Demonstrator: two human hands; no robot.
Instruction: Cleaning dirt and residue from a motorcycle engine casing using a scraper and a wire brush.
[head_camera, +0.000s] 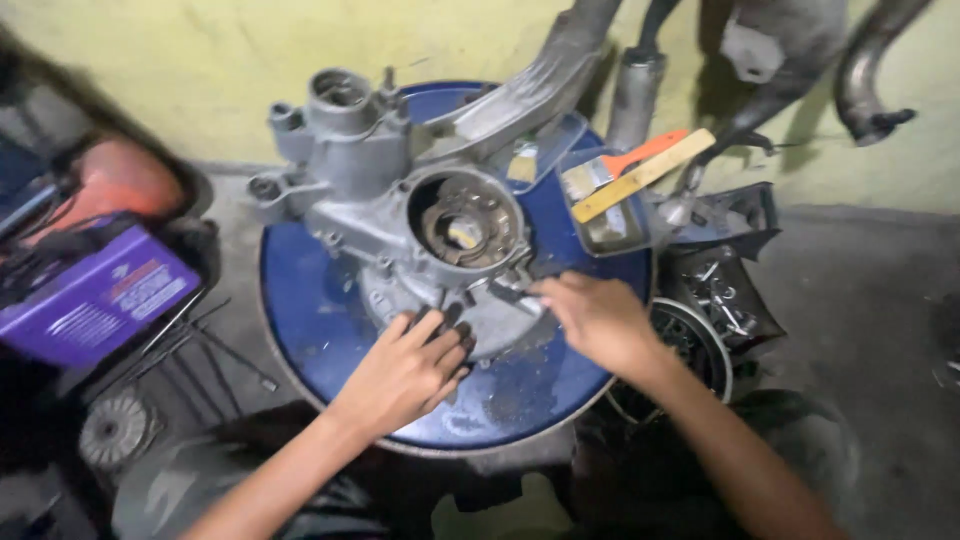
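A grey metal engine case (400, 200) lies on the round blue drum top (310, 310). Its round opening (465, 225) shows dark greasy parts inside. My left hand (405, 370) rests flat on the case's near edge, fingers spread and pressing down. To the right, my right hand (595, 315) pinches a small metal part (515, 295) against the case's lower right rim. What the fingertips grip is partly hidden.
A clear tray (605, 215) with an orange-handled brush (625, 160) and a wooden stick (645, 175) sits at the drum's far right. Exhaust pipes (540, 85) lean on the yellow wall. A purple box (95, 295) and thin rods (215, 350) lie left; black parts bin (720, 290) stands right.
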